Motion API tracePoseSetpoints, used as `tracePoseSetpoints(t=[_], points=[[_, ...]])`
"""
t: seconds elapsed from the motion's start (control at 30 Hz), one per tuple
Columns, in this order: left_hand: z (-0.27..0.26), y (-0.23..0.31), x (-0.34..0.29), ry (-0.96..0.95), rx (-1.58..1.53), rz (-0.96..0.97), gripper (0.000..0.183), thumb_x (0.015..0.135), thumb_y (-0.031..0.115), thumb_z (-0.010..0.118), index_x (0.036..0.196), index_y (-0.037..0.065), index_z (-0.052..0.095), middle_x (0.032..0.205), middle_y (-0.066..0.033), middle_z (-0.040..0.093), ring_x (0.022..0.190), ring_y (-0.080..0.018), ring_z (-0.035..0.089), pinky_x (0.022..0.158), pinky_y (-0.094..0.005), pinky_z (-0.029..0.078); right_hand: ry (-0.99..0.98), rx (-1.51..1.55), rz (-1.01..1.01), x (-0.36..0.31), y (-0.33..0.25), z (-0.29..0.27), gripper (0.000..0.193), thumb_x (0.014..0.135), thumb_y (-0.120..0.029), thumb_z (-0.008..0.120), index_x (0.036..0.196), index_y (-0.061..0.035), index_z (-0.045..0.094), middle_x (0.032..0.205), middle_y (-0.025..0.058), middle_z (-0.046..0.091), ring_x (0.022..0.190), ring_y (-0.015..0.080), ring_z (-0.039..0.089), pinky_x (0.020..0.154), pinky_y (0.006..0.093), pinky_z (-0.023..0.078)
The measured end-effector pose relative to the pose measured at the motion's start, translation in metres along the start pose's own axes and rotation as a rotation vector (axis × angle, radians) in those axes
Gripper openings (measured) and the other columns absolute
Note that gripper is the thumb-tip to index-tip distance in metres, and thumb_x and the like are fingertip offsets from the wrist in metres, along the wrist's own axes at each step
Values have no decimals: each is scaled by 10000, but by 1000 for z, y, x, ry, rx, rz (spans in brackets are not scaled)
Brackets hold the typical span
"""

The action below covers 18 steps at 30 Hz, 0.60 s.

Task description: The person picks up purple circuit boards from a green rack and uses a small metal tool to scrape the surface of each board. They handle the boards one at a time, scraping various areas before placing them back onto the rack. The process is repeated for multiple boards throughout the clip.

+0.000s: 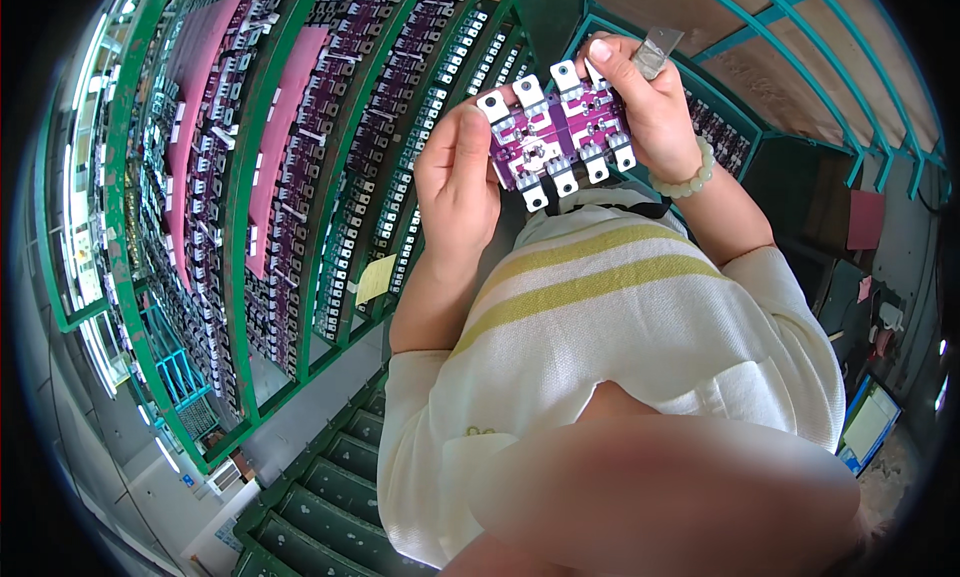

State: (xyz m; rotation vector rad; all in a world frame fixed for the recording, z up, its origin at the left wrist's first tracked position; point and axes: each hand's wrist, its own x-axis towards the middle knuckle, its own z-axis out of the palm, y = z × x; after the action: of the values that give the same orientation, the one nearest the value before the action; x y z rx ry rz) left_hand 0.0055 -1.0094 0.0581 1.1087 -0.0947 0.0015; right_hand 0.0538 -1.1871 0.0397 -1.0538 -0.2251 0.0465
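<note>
A purple circuit board [562,134] is held up in front of me between both hands. Black components with holed silver tabs line its two long edges. My left hand [462,172] is closed on the left end, thumb on the face and fingers mostly hidden behind. On the right end, my right hand [650,102] grips the board with the thumb along its upper edge. A small flat grey, shiny piece [657,53] sticks out from the same hand's fingers; its kind is unclear. Pale green beads [690,174] circle that wrist.
On the left stands a green metal rack [238,237] packed with rows of similar boards, with pink sheets [285,152] among them. A teal frame [775,22] with brown panels rises at the upper right. Green slatted metalwork [335,487] lies lower left; a screen [868,425] glows lower right.
</note>
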Motion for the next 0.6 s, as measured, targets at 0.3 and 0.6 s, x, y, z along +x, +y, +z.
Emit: tracePoseSetpoints(t=[0.3,0.6], points=[[3,1,-1,55,-32,-53,311,989,193,490,1076,-85,601,956,-105,656,817,-108,629,729,-239,510,91,22,89,-2,-1,4,236,926,-232,608,779,-51,647,698,-37,608,607,14,530,562,181,430],[1,2,0,72,-96,-113,321,991,207,484,1081,-79,598,967,-113,658,831,-122,637,751,-253,518,98,60,113,-1,2,8,224,921,-231,612,787,-55,648,700,-31,620,598,16,545,557,182,443]])
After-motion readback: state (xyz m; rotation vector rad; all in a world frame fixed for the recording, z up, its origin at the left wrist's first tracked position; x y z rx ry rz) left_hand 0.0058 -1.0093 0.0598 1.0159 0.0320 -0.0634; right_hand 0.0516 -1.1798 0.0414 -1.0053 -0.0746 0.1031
